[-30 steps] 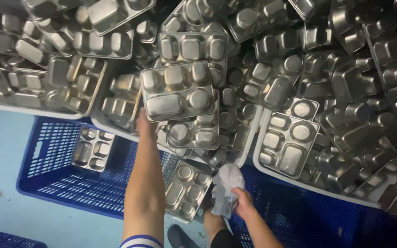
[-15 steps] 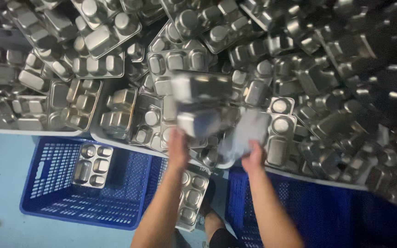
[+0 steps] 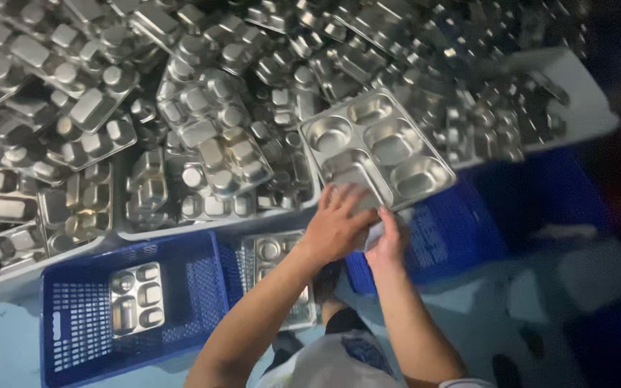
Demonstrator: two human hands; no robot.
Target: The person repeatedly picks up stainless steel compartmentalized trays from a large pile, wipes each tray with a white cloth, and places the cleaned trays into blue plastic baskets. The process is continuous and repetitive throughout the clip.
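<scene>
A steel compartment tray [image 3: 379, 147] is held face up and tilted in front of the heap, showing several hollows. My left hand [image 3: 336, 224] grips its near edge, fingers spread over the rim. Just to the right and touching it, my right hand [image 3: 387, 243] is closed around a white cloth [image 3: 374, 234] pressed against the tray's lower corner. Most of the cloth is hidden between the hands.
White bins [image 3: 181, 228] hold a big jumbled heap of steel trays [image 3: 210, 136]. Below left, a blue crate [image 3: 80, 316] holds one tray [image 3: 135, 298]. Another tray [image 3: 282, 269] lies beside it. A second blue crate [image 3: 454, 230] sits under the held tray.
My left hand pulled a tray off the heap and brought it toward me, now face up. My right hand rose with the cloth to the tray's edge. The view shifted right.
</scene>
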